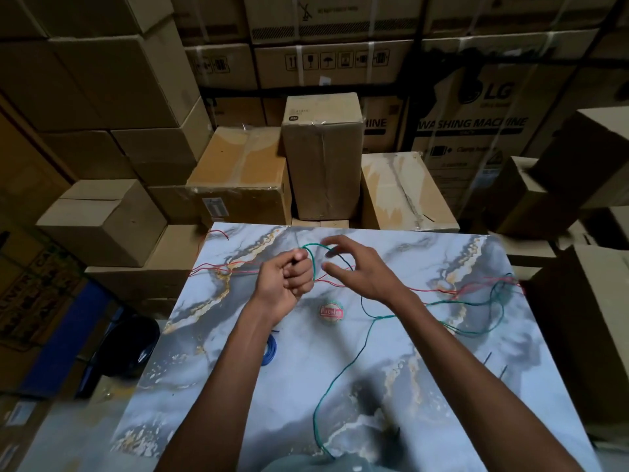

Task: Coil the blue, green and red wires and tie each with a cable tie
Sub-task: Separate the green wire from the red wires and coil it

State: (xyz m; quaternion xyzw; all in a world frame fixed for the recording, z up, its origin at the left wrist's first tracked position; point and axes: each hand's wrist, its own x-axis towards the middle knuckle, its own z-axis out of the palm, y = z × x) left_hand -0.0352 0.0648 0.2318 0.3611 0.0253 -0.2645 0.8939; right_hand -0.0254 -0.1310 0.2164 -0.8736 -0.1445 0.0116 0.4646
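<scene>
- Near the far edge of the tabletop (pixel 340 369), the left hand (pixel 286 279) is a closed grip, fingers curled round the green wire (pixel 340 364); a first loop arches from this fist toward the right hand (pixel 360 267).
- Right hand: grip wide, fingers spread and curved beside the loop; whether a fingertip touches the wire cannot be told.
- Green wire: its free length trails from the loop across the middle of the tabletop to the near edge, with further slack tangled toward the right edge.
- Step in hand, as judged: coiling the green wire. It would go best with the left fist kept as a fixed anchor, each new turn laid the same size as the first, and slack drawn gently, since the green wire crosses the red wire (pixel 218 267) near the right edge and could snag.
- Red wire: stretched loose across the far part of the tabletop, left edge to right edge.
- Blue wire (pixel 271 349): already coiled near the left edge, partly hidden by the left forearm.
- Surface: marble-patterned grey, white and gold, with a round sticker (pixel 331 312) near the centre.
- Room: stacked cardboard boxes (pixel 321 155) on every side.
</scene>
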